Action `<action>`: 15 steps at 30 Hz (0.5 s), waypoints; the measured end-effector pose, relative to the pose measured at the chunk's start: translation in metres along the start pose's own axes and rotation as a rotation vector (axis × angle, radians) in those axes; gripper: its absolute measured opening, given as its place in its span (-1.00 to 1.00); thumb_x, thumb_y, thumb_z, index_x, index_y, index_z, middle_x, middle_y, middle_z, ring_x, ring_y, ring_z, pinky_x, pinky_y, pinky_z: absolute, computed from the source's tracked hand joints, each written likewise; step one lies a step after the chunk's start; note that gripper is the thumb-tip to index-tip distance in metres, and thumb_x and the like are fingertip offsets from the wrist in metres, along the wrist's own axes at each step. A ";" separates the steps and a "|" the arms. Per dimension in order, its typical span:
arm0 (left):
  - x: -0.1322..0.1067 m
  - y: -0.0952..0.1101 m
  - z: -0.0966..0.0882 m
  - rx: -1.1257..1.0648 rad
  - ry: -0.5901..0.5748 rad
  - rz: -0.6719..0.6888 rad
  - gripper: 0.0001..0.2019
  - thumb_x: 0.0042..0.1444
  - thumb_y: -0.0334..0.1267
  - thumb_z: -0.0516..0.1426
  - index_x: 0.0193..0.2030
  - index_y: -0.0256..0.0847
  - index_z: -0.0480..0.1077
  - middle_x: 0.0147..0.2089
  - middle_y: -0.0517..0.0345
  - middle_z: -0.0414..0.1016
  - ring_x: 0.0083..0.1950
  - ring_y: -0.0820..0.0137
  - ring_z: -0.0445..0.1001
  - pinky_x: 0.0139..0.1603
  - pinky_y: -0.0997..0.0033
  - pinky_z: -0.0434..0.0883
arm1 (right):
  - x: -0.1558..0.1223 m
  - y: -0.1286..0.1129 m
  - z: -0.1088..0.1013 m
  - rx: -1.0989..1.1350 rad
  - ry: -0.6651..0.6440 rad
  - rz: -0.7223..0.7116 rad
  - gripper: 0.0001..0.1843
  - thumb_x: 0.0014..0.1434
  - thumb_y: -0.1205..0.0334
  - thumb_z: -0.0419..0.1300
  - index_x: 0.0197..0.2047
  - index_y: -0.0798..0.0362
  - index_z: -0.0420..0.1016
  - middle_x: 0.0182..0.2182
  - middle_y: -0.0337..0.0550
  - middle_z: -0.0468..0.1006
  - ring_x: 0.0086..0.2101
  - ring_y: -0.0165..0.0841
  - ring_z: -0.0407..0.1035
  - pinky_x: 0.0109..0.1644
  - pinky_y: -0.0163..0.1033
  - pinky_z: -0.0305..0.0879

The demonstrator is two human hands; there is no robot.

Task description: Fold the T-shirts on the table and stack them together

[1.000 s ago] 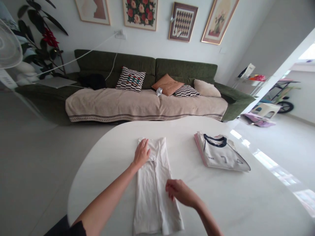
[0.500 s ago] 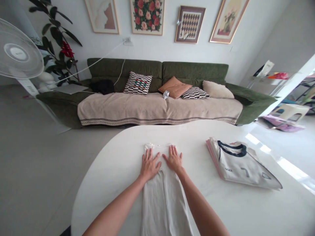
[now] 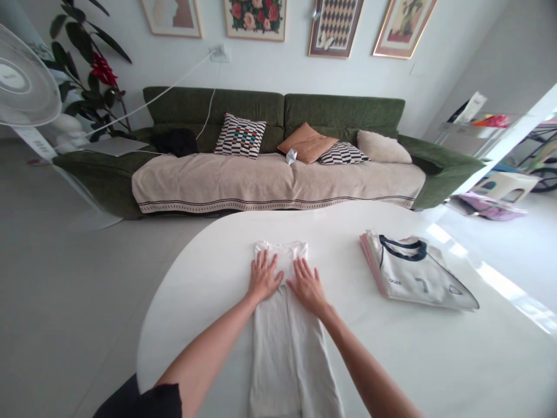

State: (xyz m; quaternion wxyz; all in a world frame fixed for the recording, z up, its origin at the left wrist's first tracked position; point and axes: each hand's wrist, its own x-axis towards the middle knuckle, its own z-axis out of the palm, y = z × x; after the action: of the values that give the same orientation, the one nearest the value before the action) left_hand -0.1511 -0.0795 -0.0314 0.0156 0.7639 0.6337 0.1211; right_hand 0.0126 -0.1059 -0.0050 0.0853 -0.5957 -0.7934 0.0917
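Note:
A white garment (image 3: 275, 354), its sides folded in towards a middle line, lies lengthwise in front of me on the white table (image 3: 200, 261). Its far end is thin and slightly see-through, with a wavy edge. My left hand (image 3: 263, 277) presses flat on the left side near that end, fingers spread. On the right side, my right hand (image 3: 308, 285) lies flat as well, its fingers stretched forward. Neither hand grips the cloth. To the right sits a stack of folded clothes with a white, navy-collared shirt (image 3: 418, 276) on top.
Behind the table stands a green sofa (image 3: 217, 104) with a beige cover (image 3: 209, 180) and several cushions. A white fan (image 3: 26, 81) and a plant are at the left. A shelf (image 3: 478, 130) and a cream stool (image 3: 507, 184) stand at the right.
The view has tilted down a little. My right hand has slid slightly back towards me, showing more of the garment's far end; my left hand stays nearly in place.

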 end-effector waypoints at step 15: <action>-0.066 0.052 -0.054 -0.187 -0.095 -0.100 -0.53 0.11 -0.20 -0.02 0.17 -0.25 0.14 0.28 -0.18 -0.02 0.29 0.14 -0.08 0.16 -0.01 0.06 | -0.240 -0.012 0.000 0.223 0.155 -0.119 -0.66 0.17 0.35 -0.08 -0.01 0.01 0.30 -0.02 -0.02 0.38 -0.06 -0.28 0.29 0.03 -0.11 0.27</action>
State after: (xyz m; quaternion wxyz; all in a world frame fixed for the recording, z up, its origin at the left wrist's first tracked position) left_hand -0.1230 -0.1612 0.0193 0.1230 0.7314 0.6556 0.1422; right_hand 0.0676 -0.3396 -0.0083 0.2171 -0.5396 -0.8033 0.1279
